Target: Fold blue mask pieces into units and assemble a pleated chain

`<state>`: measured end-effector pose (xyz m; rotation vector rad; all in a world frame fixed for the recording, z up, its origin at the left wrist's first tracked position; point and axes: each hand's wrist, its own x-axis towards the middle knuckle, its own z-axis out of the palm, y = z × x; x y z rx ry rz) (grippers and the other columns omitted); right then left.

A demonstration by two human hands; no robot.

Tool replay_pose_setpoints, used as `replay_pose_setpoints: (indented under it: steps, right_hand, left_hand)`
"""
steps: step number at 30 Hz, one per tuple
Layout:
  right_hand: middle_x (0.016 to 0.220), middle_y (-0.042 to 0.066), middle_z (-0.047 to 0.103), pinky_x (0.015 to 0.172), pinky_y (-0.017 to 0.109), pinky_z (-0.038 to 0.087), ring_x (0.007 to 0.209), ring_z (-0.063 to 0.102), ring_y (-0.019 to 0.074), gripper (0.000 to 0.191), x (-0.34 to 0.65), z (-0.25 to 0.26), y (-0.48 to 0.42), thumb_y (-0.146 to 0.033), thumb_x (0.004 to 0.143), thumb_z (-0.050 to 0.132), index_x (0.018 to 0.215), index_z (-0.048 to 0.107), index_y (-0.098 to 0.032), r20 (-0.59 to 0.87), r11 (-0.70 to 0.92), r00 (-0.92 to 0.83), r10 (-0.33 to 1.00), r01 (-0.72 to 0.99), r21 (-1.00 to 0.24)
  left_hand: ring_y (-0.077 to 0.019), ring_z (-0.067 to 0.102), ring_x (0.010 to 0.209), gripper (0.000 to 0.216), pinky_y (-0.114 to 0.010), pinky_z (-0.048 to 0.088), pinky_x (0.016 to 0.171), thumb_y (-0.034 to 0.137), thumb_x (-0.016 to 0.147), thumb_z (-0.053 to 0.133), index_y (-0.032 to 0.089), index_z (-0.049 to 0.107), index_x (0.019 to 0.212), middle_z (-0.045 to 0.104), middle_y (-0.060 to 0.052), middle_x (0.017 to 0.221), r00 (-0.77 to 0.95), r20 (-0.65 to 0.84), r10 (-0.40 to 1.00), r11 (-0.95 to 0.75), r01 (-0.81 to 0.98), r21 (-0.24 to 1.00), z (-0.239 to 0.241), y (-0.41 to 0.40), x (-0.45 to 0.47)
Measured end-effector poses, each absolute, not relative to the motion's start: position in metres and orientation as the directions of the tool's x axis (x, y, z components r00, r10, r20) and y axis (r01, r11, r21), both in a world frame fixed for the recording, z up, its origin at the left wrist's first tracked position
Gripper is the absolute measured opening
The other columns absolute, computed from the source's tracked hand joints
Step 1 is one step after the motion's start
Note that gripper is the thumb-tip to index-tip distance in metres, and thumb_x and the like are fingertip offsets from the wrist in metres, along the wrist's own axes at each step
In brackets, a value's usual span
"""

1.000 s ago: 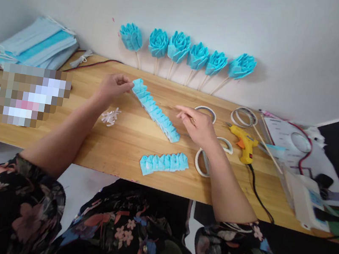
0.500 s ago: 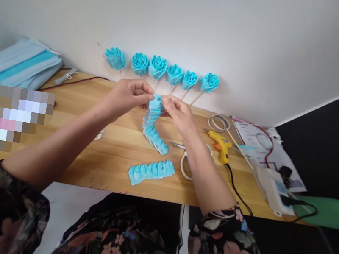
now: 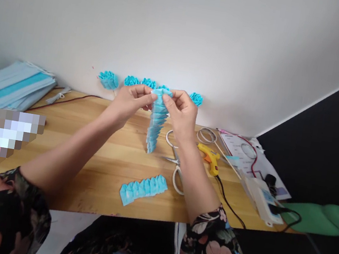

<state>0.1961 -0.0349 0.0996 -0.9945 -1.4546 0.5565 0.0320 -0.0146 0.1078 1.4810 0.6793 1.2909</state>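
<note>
Between my hands hangs a long strip of folded blue pieces [image 3: 156, 125], overlapping one another down its length. My left hand [image 3: 131, 100] pinches its top edge on the left. On the right side, my right hand [image 3: 182, 111] pinches the same top end with thumb and fingers. The strip's lower tip dangles over the wooden table. Closer to me lies a shorter folded blue strip [image 3: 143, 188]. White-handled scissors [image 3: 177, 177] lie partly hidden under my right forearm.
Blue folded roses [image 3: 108, 80] on sticks lean against the wall, some hidden by my hands. Face masks [image 3: 15, 83] are piled at left. A yellow glue gun [image 3: 211, 159] with a black cord, a white power strip [image 3: 262, 199] and a coiled white cable [image 3: 206, 135] lie at right.
Both hands have raised the strip, and it now hangs straighter, where before it curved to the right. The view has tilted up, so the table sits lower.
</note>
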Motion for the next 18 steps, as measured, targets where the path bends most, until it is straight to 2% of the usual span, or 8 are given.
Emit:
replay_pose_setpoints:
  steps: [4,6,9,13,18]
  right_hand:
    - [0.093,0.002,0.072,0.08,0.029,0.056,0.085,0.067,0.0146,0.042,0.204,0.107,-0.042,-0.063,0.098,0.052,0.106,0.067,-0.024,0.592,0.545,0.073,0.802,0.314,-0.777]
    - [0.094,0.003,0.072,0.082,0.03,0.056,0.088,0.067,0.0153,0.044,0.208,0.112,-0.047,-0.062,0.1,0.048,0.105,0.07,-0.024,0.611,0.562,0.045,0.79,0.342,-0.753]
    - [0.092,0.002,0.072,0.083,0.031,0.055,0.087,0.067,0.0159,0.043,0.209,0.119,-0.053,-0.064,0.095,0.057,0.095,0.071,-0.023,0.619,0.574,-0.004,0.785,0.382,-0.725]
    - [0.077,-0.001,0.067,0.076,0.029,0.053,0.076,0.062,0.0137,0.041,0.208,0.121,-0.054,-0.06,0.092,0.063,0.078,0.065,-0.022,0.623,0.56,0.019,0.782,0.417,-0.716]
    - [0.072,-0.002,0.063,0.068,0.028,0.049,0.069,0.058,0.0121,0.036,0.209,0.12,-0.052,-0.052,0.094,0.063,0.075,0.063,-0.022,0.627,0.566,0.031,0.778,0.398,-0.722]
  left_hand:
    - [-0.0157,0.061,0.065,0.028,-0.031,0.051,0.07,0.039,0.078,0.082,0.02,0.064,0.067,0.063,0.0,0.065,0.235,0.399,0.886,-0.367,-0.17,0.915,0.111,-0.013,0.035]
    - [-0.0157,0.061,0.066,0.024,-0.03,0.051,0.069,0.036,0.079,0.08,0.02,0.066,0.068,0.065,0.0,0.066,0.239,0.41,0.88,-0.38,-0.161,0.911,0.112,-0.014,0.035]
    - [-0.0151,0.061,0.067,0.02,-0.029,0.052,0.07,0.035,0.078,0.08,0.019,0.069,0.072,0.067,0.0,0.07,0.264,0.41,0.873,-0.383,-0.147,0.912,0.111,-0.019,0.036]
    - [-0.0156,0.063,0.072,0.019,-0.028,0.052,0.07,0.034,0.077,0.08,0.018,0.073,0.08,0.071,-0.002,0.078,0.312,0.409,0.858,-0.392,-0.116,0.912,0.111,-0.026,0.039]
    - [-0.0164,0.064,0.076,0.022,-0.029,0.052,0.074,0.04,0.08,0.079,0.019,0.072,0.082,0.072,-0.001,0.081,0.326,0.394,0.859,-0.377,-0.117,0.919,0.113,-0.029,0.039]
